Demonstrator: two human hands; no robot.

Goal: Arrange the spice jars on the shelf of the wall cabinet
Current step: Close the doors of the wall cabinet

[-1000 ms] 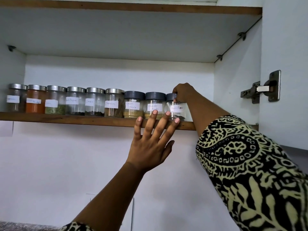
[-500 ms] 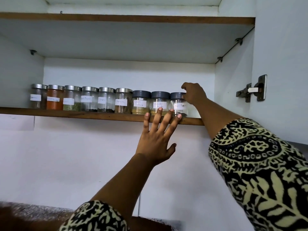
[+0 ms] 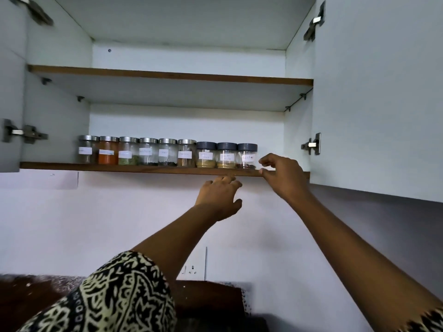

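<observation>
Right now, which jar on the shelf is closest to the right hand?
The rightmost jar, third of the dark-lidded ones, dark bits at its bottom. The right hand is just beside it; the other eight stand further left along the shelf.

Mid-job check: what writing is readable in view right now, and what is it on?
None reads for certain.
White labels on the nine spice jars on the shelf: handwritten, too blurred to read.
No other text or numbers visible.
</observation>
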